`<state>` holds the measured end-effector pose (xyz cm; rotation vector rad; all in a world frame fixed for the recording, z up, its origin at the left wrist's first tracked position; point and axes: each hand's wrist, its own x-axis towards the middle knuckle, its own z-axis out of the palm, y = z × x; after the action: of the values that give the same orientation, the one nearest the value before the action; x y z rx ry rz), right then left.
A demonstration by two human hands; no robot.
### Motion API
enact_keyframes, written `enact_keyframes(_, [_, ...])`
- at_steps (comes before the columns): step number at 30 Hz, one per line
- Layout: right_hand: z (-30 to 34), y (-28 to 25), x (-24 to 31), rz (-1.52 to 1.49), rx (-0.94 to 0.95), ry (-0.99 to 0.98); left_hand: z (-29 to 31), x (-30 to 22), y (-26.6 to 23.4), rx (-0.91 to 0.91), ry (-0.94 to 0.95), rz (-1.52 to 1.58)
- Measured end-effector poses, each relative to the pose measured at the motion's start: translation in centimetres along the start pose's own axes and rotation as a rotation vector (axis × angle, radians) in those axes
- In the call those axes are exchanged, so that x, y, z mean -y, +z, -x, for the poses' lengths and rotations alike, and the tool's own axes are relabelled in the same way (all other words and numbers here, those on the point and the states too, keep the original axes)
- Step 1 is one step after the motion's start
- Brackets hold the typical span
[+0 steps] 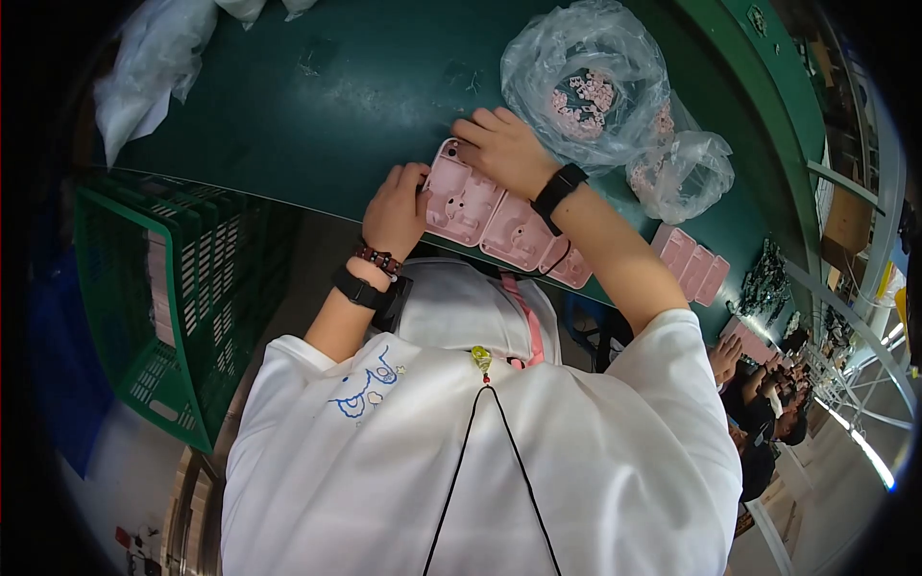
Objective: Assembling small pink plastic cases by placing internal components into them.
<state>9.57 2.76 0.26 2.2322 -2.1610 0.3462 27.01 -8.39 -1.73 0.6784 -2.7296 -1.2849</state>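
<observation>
A pink moulded plastic casing (453, 208), its hollow inner side up, lies near the front edge of the green table. My left hand (392, 211) is closed at the casing's left edge, with a small dark spot by the fingertips that I cannot make out. My right hand (507, 152) reaches over the far end, its bent fingers gripping the upper edge and hiding part of it. Directly right of this casing sits a second pink casing (519, 230), and a third pink casing (567, 264) lies beyond it, partly under my right forearm with a black cord across it.
An open clear plastic bag (526, 82) of small pink parts stands on the table (375, 106); another bag (687, 182) is beside it. More pink casings (687, 264) and black cords (765, 278) lie rightward. A green crate (192, 384) stands left. Other people work at far right.
</observation>
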Motion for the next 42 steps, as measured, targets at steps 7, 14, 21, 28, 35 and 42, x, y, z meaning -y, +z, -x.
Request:
enact_keyframes(7, [-1.1, 1.8, -0.3, 0.025, 0.152, -0.075, -0.4, 0.5, -0.4, 0.058, -0.010, 0.086])
enact_keyframes(14, [1.6, 0.7, 0.4, -0.137, 0.003, 0.115, -0.5, 0.6, -0.5, 0.076, 0.000, 0.076])
enact_keyframes(21, [5.7, -3.5, 1.3, -0.331, -0.431, 0.749, -0.7, 0.8, -0.3, 0.089, 0.009, 0.072])
enact_keyframes(28, [19.7, -4.3, 6.6, -0.210, -0.199, 1.422, -1.6, 0.8, -0.9, 0.200, 0.022, 0.028])
enact_keyframes(35, [17.0, -0.9, 13.5, -0.240, -0.204, 1.403, -3.0, 1.1, -0.8, 0.339, 0.071, -0.086])
enact_keyframes(42, [14.8, -0.9, 12.7, -0.220, -0.114, 1.417, -2.9, -0.3, 0.7, 0.363, 0.152, -0.223])
